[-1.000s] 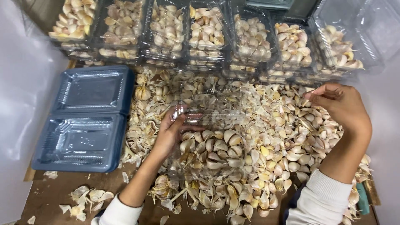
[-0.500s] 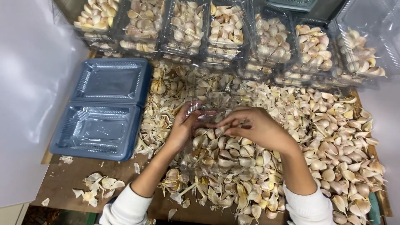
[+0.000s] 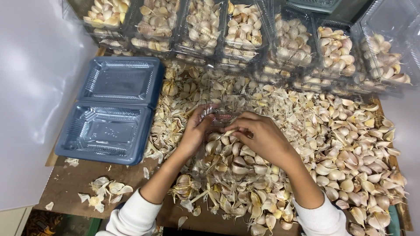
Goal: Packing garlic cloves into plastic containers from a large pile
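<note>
A big heap of loose garlic cloves [image 3: 337, 144] and papery skins covers a brown board. In the middle of the heap my left hand [image 3: 194, 133] grips the edge of a small clear plastic container [image 3: 218, 114]. My right hand [image 3: 260, 137] is right beside it, fingers curled over the container's opening with garlic cloves [image 3: 227, 132] at the fingertips. Both hands touch the container, and its lower part is hidden behind them and the cloves.
A row of clear containers filled with cloves [image 3: 245, 26] lines the back. A stack of open blue-tinted empty containers [image 3: 109, 109] lies at the left. Loose skins [image 3: 105, 190] sit on the brown board [image 3: 65, 175] near the front edge. A white surface [image 3: 30, 87] bounds the left.
My right hand came from the right side of the heap over to the clear container. My left hand has kept hold of the container.
</note>
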